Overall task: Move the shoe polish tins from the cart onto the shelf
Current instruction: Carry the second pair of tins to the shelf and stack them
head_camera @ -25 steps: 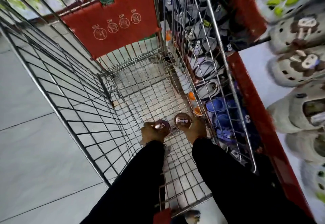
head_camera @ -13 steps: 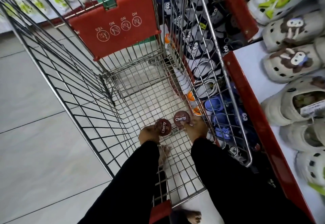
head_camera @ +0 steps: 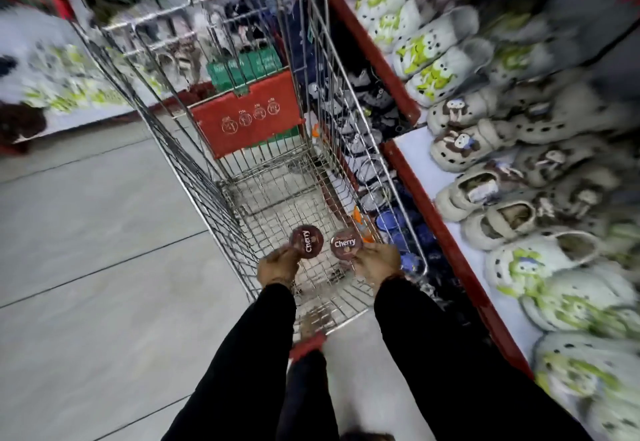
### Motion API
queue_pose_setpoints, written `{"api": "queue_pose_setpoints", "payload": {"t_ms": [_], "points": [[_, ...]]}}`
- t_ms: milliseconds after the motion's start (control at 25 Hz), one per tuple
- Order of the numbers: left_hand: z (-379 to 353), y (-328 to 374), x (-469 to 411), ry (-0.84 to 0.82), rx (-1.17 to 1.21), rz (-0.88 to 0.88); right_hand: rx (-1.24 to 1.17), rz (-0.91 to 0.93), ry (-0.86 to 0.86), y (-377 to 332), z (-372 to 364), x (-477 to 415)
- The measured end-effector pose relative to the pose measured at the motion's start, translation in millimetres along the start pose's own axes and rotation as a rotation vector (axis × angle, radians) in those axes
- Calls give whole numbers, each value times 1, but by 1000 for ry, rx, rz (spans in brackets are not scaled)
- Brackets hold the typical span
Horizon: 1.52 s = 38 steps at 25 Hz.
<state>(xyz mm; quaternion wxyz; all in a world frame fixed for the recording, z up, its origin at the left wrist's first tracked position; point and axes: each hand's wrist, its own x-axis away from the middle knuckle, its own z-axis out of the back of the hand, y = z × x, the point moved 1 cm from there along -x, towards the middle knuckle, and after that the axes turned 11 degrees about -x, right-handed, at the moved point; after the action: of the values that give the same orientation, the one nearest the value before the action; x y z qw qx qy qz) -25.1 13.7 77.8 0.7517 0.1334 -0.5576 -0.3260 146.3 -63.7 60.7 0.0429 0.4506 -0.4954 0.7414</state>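
I hold two round dark-brown shoe polish tins with "Cherry" in white on their lids. My left hand (head_camera: 277, 266) grips the left tin (head_camera: 307, 242) by its near edge. My right hand (head_camera: 377, 262) grips the right tin (head_camera: 346, 244) the same way. Both tins are side by side, lids facing up, above the near end of the wire cart (head_camera: 194, 177). The cart's mesh floor below them looks bare. The shelf (head_camera: 415, 160) with a red edge and white surface runs along the right of the cart.
Rows of pale clogs (head_camera: 457, 143) with cartoon charms fill the shelf on the right. A lower tier of dark and blue sandals (head_camera: 391, 222) sits beside the cart. A red child-seat flap (head_camera: 249, 115) stands at the cart's far end. Grey tiled floor (head_camera: 86, 233) lies left.
Both hands have lifted the tins up off the cart floor, lids now facing me. My head has tilted up, showing more of the shelf and the cart's far end.
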Motion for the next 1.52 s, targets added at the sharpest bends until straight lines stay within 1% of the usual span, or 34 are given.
{"api": "queue_pose_setpoints", "payload": {"t_ms": [120, 200, 280, 440, 560, 680, 920, 1000, 1080, 1160, 1240, 1360, 1520], "points": [[23, 16, 49, -6, 38, -121, -117, 96, -25, -28, 22, 53], [31, 26, 85, -45, 86, -203, -215, 159, -55, -49, 39, 88], [32, 36, 118, -94, 121, -303, -304, 262, -64, -70, 58, 119], [22, 62, 198, -277, 202, -432, -450, 477, -46, -114, 121, 185], [8, 80, 260, -418, 212, -570, -574, 612, 5, -139, 183, 230], [-15, 97, 313, -542, 207, -664, -638, 738, 59, -154, 241, 267], [-87, 110, 423, -836, 116, -811, -750, 890, 283, -160, 355, 327], [-110, 111, 454, -906, 99, -861, -767, 913, 344, -156, 386, 343], [-138, 109, 487, -988, 53, -902, -776, 939, 444, -151, 422, 361], [-164, 109, 518, -1055, -23, -965, -754, 942, 572, -146, 458, 378], [-189, 106, 547, -1097, -166, -1077, -645, 940, 734, -137, 495, 395], [-223, 99, 578, -1091, -441, -1218, -479, 833, 898, -121, 538, 408], [-254, 87, 598, -1030, -760, -1250, -433, 613, 989, -107, 567, 412]]}}
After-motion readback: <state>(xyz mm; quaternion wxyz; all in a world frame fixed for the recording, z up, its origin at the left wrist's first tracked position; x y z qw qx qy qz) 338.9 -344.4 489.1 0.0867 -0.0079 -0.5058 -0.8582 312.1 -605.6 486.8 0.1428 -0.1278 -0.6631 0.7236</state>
